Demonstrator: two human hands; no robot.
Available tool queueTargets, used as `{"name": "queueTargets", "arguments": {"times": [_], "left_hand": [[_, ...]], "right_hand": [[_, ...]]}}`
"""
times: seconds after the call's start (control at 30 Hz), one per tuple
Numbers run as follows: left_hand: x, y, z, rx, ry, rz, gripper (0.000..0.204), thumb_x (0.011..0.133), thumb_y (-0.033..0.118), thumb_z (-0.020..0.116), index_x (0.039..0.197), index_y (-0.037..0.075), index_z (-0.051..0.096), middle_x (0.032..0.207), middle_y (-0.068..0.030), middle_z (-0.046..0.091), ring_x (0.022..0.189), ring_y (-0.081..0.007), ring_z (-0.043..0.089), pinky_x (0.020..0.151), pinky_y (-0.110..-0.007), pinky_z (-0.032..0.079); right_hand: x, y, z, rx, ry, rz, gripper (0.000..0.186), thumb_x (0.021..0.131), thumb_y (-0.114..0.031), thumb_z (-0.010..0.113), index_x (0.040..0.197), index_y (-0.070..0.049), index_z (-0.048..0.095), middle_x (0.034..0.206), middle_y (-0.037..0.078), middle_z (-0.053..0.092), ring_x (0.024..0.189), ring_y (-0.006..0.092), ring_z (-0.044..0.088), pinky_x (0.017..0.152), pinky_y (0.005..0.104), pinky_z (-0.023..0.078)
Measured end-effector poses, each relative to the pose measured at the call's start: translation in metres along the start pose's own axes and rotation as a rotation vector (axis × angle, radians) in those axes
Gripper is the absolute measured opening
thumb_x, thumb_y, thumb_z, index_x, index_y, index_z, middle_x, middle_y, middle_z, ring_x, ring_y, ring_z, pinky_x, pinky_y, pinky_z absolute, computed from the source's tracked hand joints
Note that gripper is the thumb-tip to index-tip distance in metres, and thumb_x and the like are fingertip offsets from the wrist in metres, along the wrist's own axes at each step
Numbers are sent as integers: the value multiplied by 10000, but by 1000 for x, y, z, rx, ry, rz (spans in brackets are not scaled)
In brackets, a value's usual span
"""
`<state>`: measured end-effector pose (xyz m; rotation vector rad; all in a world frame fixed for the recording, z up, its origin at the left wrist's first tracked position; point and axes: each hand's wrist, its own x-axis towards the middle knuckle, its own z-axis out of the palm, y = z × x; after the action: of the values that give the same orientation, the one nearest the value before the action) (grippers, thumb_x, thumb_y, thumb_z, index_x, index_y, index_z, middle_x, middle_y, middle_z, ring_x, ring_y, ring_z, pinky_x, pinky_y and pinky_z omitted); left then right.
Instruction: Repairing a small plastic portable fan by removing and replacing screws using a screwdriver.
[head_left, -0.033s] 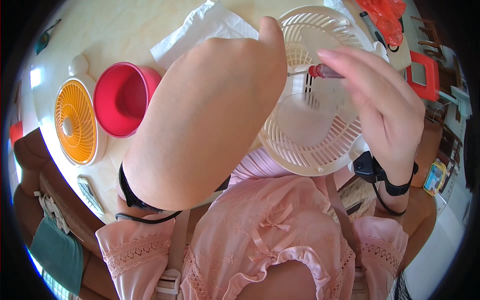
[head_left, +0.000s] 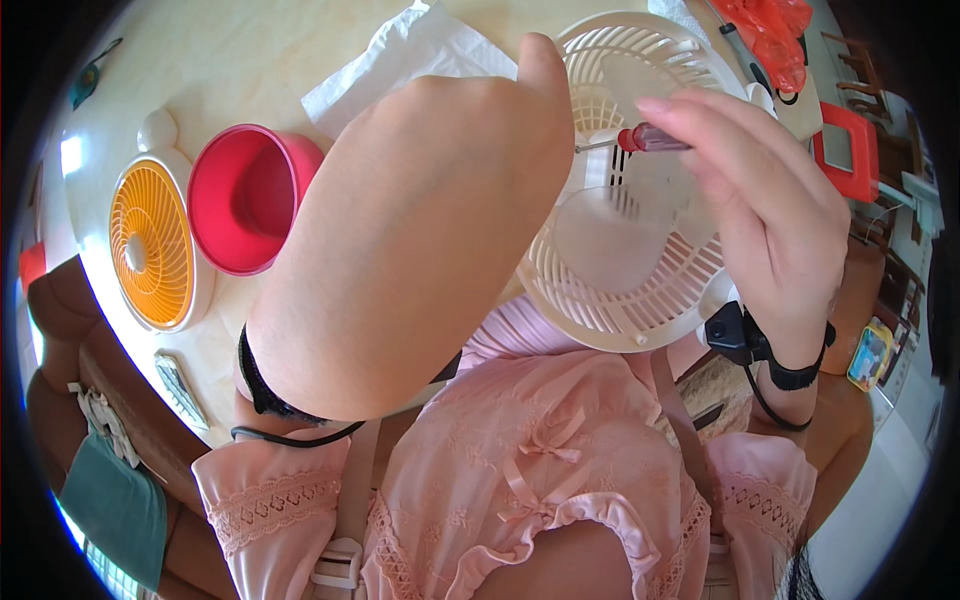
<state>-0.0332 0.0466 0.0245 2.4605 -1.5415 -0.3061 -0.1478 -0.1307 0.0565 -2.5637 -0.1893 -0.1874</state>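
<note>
My right hand (head_left: pixel 775 200) is closed round the handle of a screwdriver (head_left: pixel 652 138) with a red collar and a see-through dark red grip. Its thin shaft points left, and its tip is hidden at my left hand (head_left: pixel 430 210). That hand looms large in front, back toward me, one digit pointing up; its other fingers are out of sight. Under both hands lies a white fan housing (head_left: pixel 640 335) with a slotted round grille. Pale translucent fan blades (head_left: pixel 612 235) rest inside it.
Left of my arm stand a pink-red bowl (head_left: pixel 240 200) and a small fan with an orange grille (head_left: pixel 155 245). White tissue (head_left: pixel 405 60) lies behind my left hand. A red plastic bag (head_left: pixel 770 35) and a red-framed object (head_left: pixel 848 150) are at the right.
My right fingers and the screwdriver handle have shifted very slightly. The left hand and the fan housing look unchanged.
</note>
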Motion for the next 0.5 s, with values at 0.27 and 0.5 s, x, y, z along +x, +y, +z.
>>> {"name": "queueTargets", "arguments": {"times": [0.27,0.5], "left_hand": [[2,-1,2,23,-21,-2,394,898,104,581,1251,-26,465,671,-172,599,664,-351,615,611,-432,483],[1,-2,1,-19,4,-15,402,900,109,579,1258,-17,446,676,-180,601,673,-357,617,612,-434,482]], "right_hand": [[-1,7,5,91,103,53,289,799,91,668,1084,41,669,1015,126,683,919,203,646,800,264,510],[-3,2,0,-102,28,92,312,825,106,625,1127,34,661,1073,142,686,999,231,658,830,276,531]]}}
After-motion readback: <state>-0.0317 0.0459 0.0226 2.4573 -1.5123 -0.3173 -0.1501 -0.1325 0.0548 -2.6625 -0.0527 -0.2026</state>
